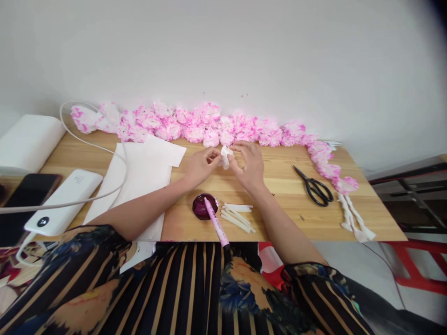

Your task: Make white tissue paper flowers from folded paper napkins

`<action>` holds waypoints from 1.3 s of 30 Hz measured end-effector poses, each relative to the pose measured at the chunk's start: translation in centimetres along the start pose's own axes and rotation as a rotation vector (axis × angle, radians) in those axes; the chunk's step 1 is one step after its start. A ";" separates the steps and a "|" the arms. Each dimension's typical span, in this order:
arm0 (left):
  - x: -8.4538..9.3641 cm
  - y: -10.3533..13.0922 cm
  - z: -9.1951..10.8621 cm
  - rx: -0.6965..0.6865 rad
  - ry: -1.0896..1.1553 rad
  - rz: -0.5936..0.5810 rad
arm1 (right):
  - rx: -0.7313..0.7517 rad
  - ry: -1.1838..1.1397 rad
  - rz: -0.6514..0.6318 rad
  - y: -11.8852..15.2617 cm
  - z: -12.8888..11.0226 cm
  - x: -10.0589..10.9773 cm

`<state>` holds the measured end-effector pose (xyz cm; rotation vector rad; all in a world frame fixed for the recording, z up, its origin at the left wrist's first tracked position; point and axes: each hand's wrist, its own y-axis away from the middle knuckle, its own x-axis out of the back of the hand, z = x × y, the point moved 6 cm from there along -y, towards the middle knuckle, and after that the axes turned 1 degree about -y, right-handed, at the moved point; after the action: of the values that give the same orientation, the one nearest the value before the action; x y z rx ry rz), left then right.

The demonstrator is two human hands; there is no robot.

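Observation:
My left hand [201, 166] pinches the left edge of a small piece of crumpled white tissue paper [226, 154] above the middle of the table. From the other side, my right hand [250, 166] holds the same piece between thumb and fingers. Just behind lies a long row of pink and white paper flowers [195, 132]. Nearer to me, a pink marker [215, 222] leans on a small dark red dish [200, 207]. Several thin white paper rolls [236, 217] lie to the right of the dish.
Black scissors [316, 188] rest on the wooden table [282, 200] at right. White paper sheets [139, 167] are under my left forearm. At left are a white power bank [66, 200], a dark phone [30, 195], a white pack [31, 139] and a looping cable [104, 150].

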<state>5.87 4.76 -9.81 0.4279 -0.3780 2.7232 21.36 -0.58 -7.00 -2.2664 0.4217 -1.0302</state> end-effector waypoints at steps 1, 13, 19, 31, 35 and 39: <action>-0.1 0.1 0.2 -0.018 -0.026 -0.007 | 0.024 0.025 -0.012 0.1 -0.2 -0.1; -0.9 0.2 0.0 0.064 0.180 -0.141 | -0.032 -0.076 -0.071 0.4 0.3 -1.2; -1.2 -0.3 -1.0 0.143 0.323 -0.136 | -0.101 -0.228 -0.040 0.3 0.7 -1.0; -0.7 0.3 -0.4 -0.022 0.057 -0.035 | -0.202 -0.211 -0.071 0.1 1.2 -0.8; -1.0 0.5 -0.3 -0.036 -0.029 -0.072 | -0.080 -0.025 -0.114 0.3 0.4 -1.1; -0.6 0.5 -0.1 0.023 -0.042 -0.065 | -0.064 -0.073 -0.093 0.5 0.3 -1.2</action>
<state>6.19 4.13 -10.20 0.4960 -0.3380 2.6619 20.83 -0.22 -8.12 -2.3921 0.3259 -0.9890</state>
